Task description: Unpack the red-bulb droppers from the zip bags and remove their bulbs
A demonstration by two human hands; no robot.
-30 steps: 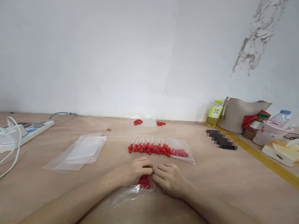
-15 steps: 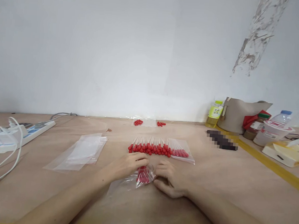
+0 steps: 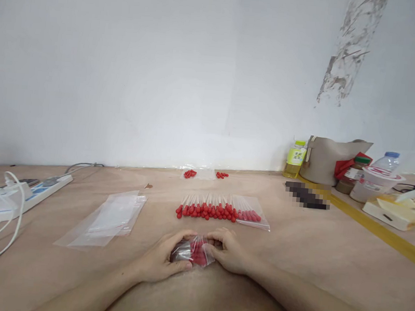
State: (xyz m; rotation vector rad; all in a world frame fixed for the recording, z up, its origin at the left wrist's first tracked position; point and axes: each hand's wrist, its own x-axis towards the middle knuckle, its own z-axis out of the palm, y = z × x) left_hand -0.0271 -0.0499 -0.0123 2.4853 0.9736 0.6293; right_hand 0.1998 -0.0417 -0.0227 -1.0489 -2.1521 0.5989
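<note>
A clear plastic bag with red-tipped sticks inside lies between my hands, low in the middle of the view. My left hand grips its left end, thumb along the near side and fingers along the far side. On the right end, my right hand pinches the bag with thumb and fingers. Just beyond is a row of loose red-tipped sticks, pale stems pointing to the wall. A filled clear bag of the same sticks lies at the row's right end.
Flat empty plastic bags lie to the left. Two small groups of red pieces rest by the wall. A power strip with white cables is at far left. A yellow-capped bottle, grey bag and tissue pack stand at right.
My left hand has moved from on top of the bag to around its left end. The bag looks more folded and compact. My right hand now pinches its right end.
</note>
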